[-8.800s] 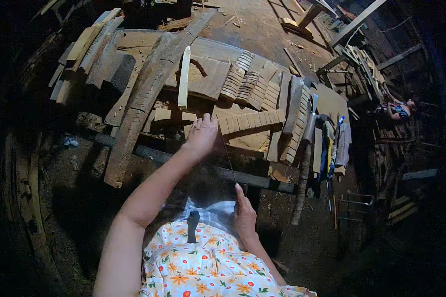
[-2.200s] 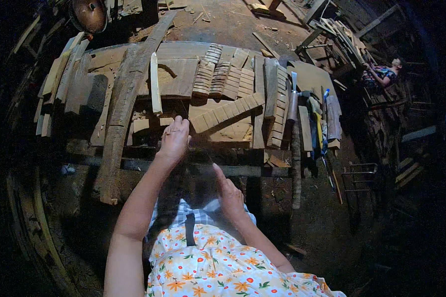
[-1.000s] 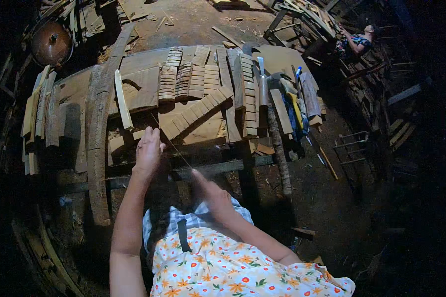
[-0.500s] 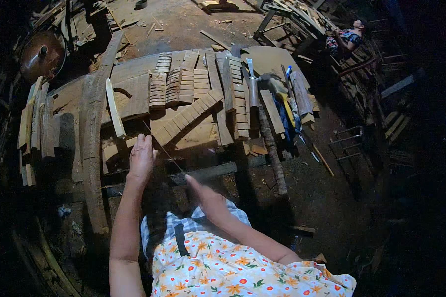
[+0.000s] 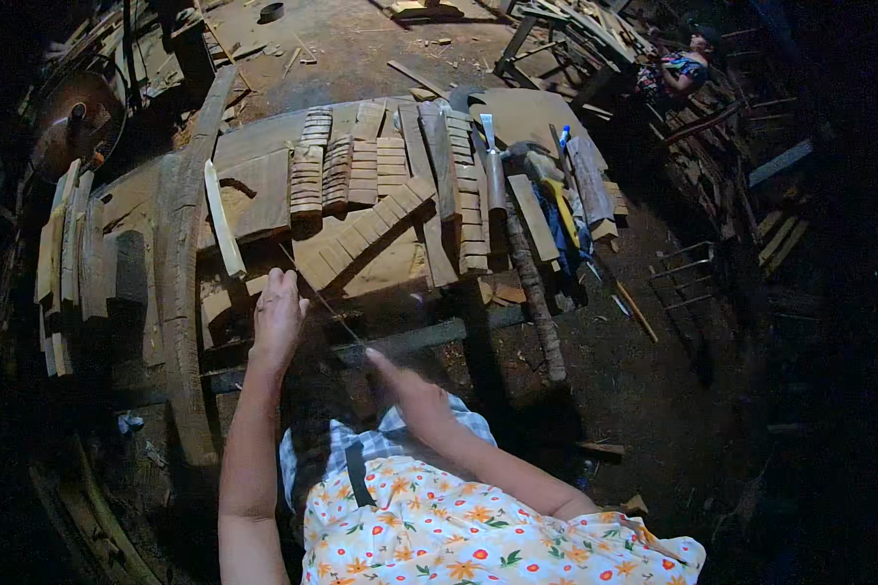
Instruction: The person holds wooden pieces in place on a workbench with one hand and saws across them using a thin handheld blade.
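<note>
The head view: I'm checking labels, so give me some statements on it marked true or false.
1. A thin tool extends from the right hand toward the left hand. True.
2. The two hands cross. False: they are apart.
3. A yellow-handled tool lies to the right of the pale wooden strip. True.
4. Another person is at the upper left. False: that person is at the upper right.
5. The garment below is plain black. False: the garment is pale with flowers.
</note>
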### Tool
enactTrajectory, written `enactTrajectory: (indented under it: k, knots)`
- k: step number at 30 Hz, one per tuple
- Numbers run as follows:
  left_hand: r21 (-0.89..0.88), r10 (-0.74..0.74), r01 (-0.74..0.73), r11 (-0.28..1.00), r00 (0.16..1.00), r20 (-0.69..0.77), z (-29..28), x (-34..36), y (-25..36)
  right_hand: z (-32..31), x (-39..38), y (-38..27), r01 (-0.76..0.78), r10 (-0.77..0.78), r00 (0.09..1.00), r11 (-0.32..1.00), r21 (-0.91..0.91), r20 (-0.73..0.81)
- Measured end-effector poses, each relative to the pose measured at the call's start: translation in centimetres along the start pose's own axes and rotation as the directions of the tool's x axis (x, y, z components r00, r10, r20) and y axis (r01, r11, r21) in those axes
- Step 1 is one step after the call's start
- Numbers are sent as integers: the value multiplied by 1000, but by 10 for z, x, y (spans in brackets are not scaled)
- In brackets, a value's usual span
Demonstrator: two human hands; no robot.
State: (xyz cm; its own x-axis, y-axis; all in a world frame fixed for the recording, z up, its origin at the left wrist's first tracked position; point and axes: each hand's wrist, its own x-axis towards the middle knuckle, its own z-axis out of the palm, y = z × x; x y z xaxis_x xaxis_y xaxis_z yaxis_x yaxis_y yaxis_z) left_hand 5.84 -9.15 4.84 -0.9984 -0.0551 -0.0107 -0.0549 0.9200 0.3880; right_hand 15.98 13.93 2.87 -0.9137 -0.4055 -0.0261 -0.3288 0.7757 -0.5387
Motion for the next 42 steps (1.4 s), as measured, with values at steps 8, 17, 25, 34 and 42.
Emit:
enactTrajectory:
  k: [8,17,25,34,42]
  knots:
    - [12,47,-46,999,997,-58,3,1,2,-2,15,-8,-107,100,988,993,56,115]
    - [18,25,-24,1000,1000,-13,0,0,3,-7,1,-6,-94,89,991,994,49,99]
    - [4,-16,16,1000,1000,4,-1,2,4,-5,11,-9,-100,94,991,993,56,98]
    - [10,13,-13,1000,1000,-24,3,1,1,4,2,-3,-8,9,1000,999,40,-14]
    - [-2,44,-44,999,999,-19,8,2,-5,4,1,0,20,-19,999,1000,16,-49]
